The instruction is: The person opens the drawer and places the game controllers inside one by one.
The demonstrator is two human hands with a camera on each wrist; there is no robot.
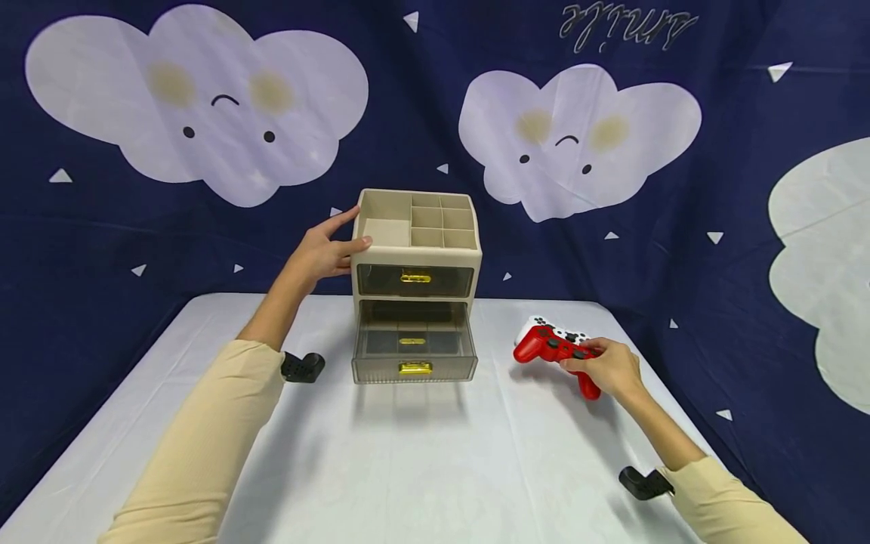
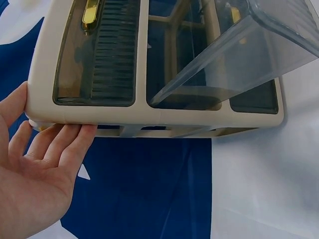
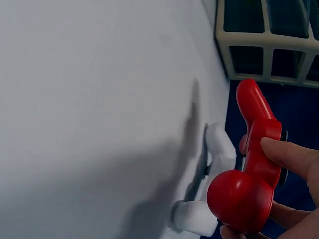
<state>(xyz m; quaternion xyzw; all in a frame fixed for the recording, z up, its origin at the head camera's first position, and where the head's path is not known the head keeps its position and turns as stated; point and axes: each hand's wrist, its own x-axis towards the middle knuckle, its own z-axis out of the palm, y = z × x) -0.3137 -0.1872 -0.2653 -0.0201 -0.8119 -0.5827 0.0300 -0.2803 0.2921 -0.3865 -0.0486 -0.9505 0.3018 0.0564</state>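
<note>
Right fingers (image 3: 289, 154) grip red controller (image 1: 544, 346); left fingers (image 2: 79, 144), seemingly straight, touch 3-drawer unit (image 1: 416, 257).

We count two controllers (image 1: 540, 346), one cabinet (image 1: 418, 257), three drawers (image 1: 381, 370), three handles (image 1: 415, 369), two hands (image 1: 325, 251), one table (image 1: 476, 453), three printed clouds (image 1: 217, 121).

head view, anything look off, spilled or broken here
The backdrop looks upside down: its cloud faces have mouths above their eyes. The organizer's middle drawer is pulled out while the top drawer is shut, though that may be deliberate. I see nothing spilled or broken.
</note>
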